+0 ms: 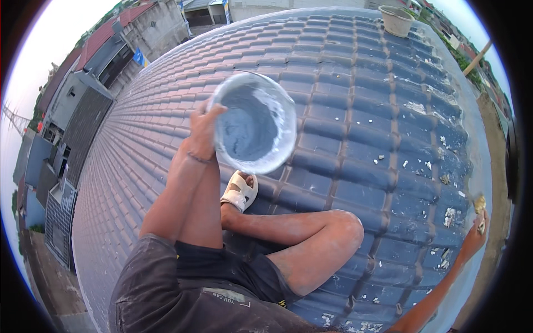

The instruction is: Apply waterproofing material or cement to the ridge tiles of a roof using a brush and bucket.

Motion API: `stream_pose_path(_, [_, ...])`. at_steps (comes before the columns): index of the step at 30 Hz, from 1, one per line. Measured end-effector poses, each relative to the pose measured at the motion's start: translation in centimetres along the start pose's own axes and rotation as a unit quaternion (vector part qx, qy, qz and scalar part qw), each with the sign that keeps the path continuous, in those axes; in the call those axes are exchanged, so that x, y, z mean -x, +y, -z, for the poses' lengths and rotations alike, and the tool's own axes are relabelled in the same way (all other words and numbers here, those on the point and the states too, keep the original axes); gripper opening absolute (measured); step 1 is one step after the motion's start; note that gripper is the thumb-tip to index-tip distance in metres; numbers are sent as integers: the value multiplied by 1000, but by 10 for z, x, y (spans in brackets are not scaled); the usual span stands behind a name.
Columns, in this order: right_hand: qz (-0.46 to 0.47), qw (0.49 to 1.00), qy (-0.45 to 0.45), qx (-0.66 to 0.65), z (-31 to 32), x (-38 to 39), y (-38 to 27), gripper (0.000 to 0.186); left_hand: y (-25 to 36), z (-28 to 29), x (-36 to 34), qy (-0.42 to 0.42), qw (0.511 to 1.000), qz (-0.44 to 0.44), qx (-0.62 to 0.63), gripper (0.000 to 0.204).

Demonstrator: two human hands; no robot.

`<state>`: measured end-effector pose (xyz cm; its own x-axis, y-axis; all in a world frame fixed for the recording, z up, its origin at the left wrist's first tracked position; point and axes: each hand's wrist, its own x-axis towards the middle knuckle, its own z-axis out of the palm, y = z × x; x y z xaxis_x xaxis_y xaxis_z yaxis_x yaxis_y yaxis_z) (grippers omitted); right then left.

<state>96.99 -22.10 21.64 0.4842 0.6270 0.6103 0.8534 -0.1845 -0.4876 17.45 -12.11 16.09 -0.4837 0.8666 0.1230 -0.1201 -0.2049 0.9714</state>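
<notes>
Left hand (203,129) clamps the grey-paste bucket (256,165), thumb over its rim; right hand (476,232) grips a yellow-tipped tool (480,203) beyond its fingers

Paste (241,133) in bkt (286,119), pot (396,25) far R
</notes>
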Motion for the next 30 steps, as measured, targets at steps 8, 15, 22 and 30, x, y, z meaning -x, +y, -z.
stream_pose_path(8, [308,870,-259,-284,-54,168,-342,28,2,-25,40,-130,978,99,127,14])
stream_pose_path(15, [484,807,-295,-165,-110,224,-374,33,23,-73,83,-241,965,98,16,41])
stream_pose_path(22, [512,780,-350,-81,-148,263,-378,33,33,-62,104,-304,939,149,64,50])
stream_pose_path(30, [358,840,-383,-138,-157,289,-374,23,31,-54,122,-279,950,134,35,44])
